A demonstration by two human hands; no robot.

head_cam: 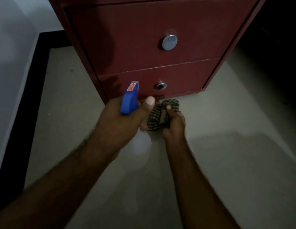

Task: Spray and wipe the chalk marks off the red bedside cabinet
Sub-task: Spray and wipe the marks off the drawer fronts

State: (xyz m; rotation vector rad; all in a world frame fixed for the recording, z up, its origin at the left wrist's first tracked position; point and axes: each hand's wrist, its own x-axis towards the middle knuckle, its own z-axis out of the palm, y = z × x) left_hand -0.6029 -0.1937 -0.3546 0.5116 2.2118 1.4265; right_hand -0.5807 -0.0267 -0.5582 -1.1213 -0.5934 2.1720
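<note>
Red glossy bedside cabinet (pixel 149 47) at twelve o'clock: my left hand (pixel 120 123) clasps the blue-headed spray bottle (pixel 129 100), right hand (pixel 173 124) bunches the checked cloth (pixel 162 113); spraying comes next, I judge.

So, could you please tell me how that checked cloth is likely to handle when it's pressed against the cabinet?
The checked cloth sits bunched in the right hand, so it is probably floppy and light. Its woven look suggests it should grip rather than slide.

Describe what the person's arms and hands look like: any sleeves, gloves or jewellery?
Both arms are bare all the way to the frame's lower edge, with no sleeves in view. The left hand and right hand wear no gloves, and no rings, watch or bracelets show. Fine hair shows along the left forearm. The dim, slightly blurred picture hides finer marks.
</note>
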